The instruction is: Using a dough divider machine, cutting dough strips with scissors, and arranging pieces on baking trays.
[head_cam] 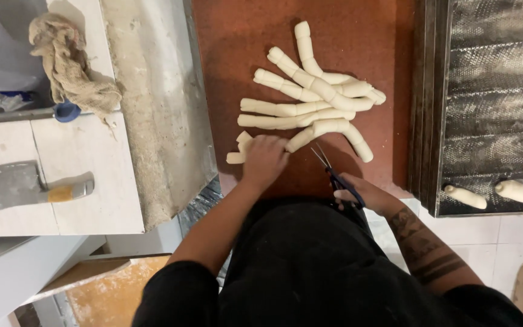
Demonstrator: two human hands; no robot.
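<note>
Several pale dough rolls lie bunched on a reddish-brown board. My left hand presses down on a roll at the board's near edge, with short cut pieces just left of it. My right hand grips blue-handled scissors, blades slightly apart and pointing up-left toward the rolls.
A dark perforated baking tray stands at the right with two dough pieces on its near end. On the white counter at left lie a cleaver and a crumpled cloth.
</note>
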